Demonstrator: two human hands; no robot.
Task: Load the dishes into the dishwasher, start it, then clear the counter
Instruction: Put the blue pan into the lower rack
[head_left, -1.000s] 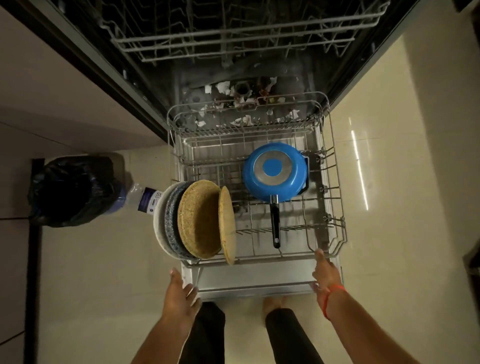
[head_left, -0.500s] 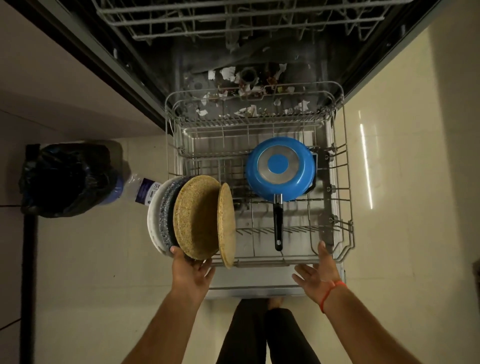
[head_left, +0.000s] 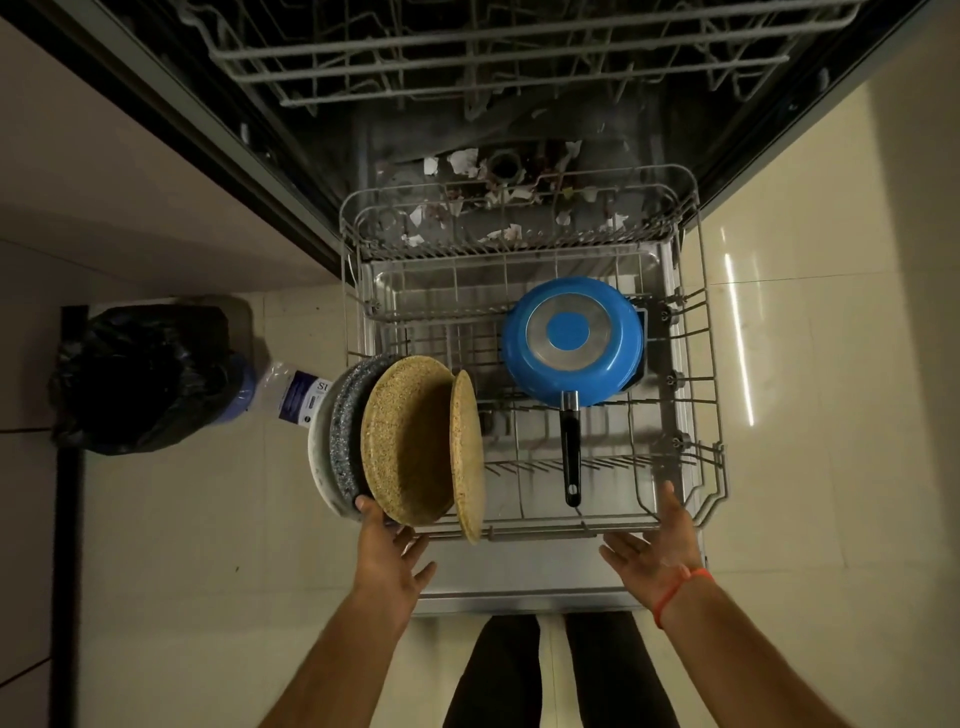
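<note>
Nearest the camera, two dark trouser legs (head_left: 561, 670) above pale floor tiles (head_left: 197, 571), forearms reaching forward on either side. Left hand (head_left: 387, 558) at the front left corner of the lower rack (head_left: 696, 332), thumb tip touching the bottom edge of the grey speckled plate (head_left: 345, 441), fingers spread and relaxed under the plates, gripping nothing. Right hand (head_left: 657, 545) open too, palm turned inward, thumb up against the rack's front rail near its right corner, a red thread band (head_left: 675, 590) round the wrist.

Just beyond the left hand, four plates on edge in the rack's left side: a white plate (head_left: 316, 457) outermost, then the grey speckled one, then a large tan speckled plate (head_left: 408, 441), then a thinner tan plate (head_left: 467, 457) a little apart to the right. Right of them, a blue pan (head_left: 571, 343) upside down, black handle (head_left: 570, 457) pointing toward the person.

Rack pulled out over the open dishwasher door (head_left: 519, 582). Off to the left on the floor, a bin lined with a black bag (head_left: 140, 374) and a clear plastic bottle (head_left: 296, 395) lying beside it.

Farther in, torn white scraps (head_left: 462, 161) scattered on the dishwasher tub floor, and above them the upper rack (head_left: 519, 52).
</note>
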